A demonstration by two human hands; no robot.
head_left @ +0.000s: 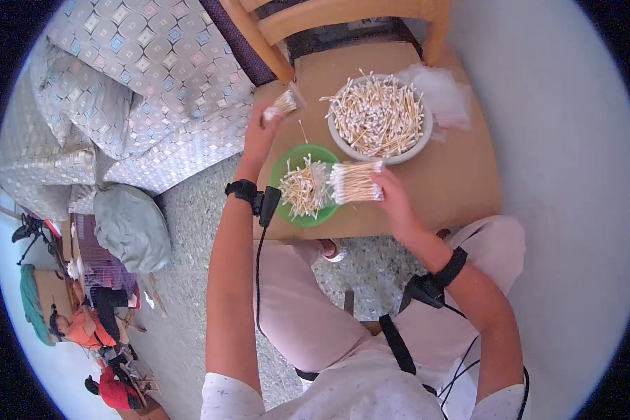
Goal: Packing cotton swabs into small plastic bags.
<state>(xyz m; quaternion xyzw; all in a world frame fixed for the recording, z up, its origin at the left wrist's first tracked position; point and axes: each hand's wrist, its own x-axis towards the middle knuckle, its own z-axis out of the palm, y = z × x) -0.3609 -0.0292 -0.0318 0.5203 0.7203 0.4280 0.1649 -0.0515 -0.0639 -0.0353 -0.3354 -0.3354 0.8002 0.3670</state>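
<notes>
My left hand [260,129] is closed on a small bundle of cotton swabs [285,103], with what looks like clear plastic at its far end, above the chair seat's left edge. Closed at the right end of a flat, even row of cotton swabs [355,183], my right hand [395,194] holds it beside the green bowl's right rim. Loose swabs fill much of the green bowl [281,164], where a bit of clear plastic also shows. Behind it to the right, a pale bowl [427,137] is heaped with more swabs. Whether the right hand's row is inside a bag is hard to tell.
Clear plastic bags [446,99] lie right of the pale bowl. A stray swab [302,130] rests near the green bowl. Cardboard [462,178] covers the wooden chair's [343,15] seat. A patterned sofa [182,119] stands left; two people sit farther off at lower left.
</notes>
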